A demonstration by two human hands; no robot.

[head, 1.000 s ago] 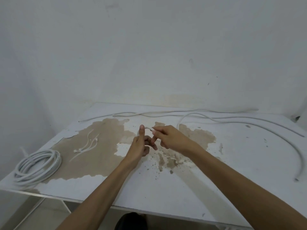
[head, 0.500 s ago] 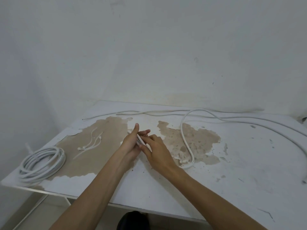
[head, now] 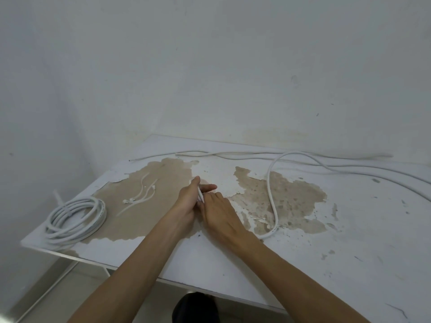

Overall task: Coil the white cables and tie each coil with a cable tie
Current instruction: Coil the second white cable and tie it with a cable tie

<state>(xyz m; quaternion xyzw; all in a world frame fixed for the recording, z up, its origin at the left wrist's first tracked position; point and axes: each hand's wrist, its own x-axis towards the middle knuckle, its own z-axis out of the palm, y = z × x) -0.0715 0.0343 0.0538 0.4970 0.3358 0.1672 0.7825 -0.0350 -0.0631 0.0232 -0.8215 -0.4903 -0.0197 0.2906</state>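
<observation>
Both hands meet mid-table: the left hand (head: 186, 201) and the right hand (head: 218, 212) pinch a short stretch of white cable (head: 200, 191) between them. One loose cable (head: 270, 190) loops across the peeled brown patch to the right. Cable ties (head: 142, 197) lie left, beside a finished coil (head: 74, 217) at the table (head: 349, 241) edge.

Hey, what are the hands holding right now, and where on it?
Both hands, left hand and right hand, hold the loose white cable by a short stretch near its end.
</observation>
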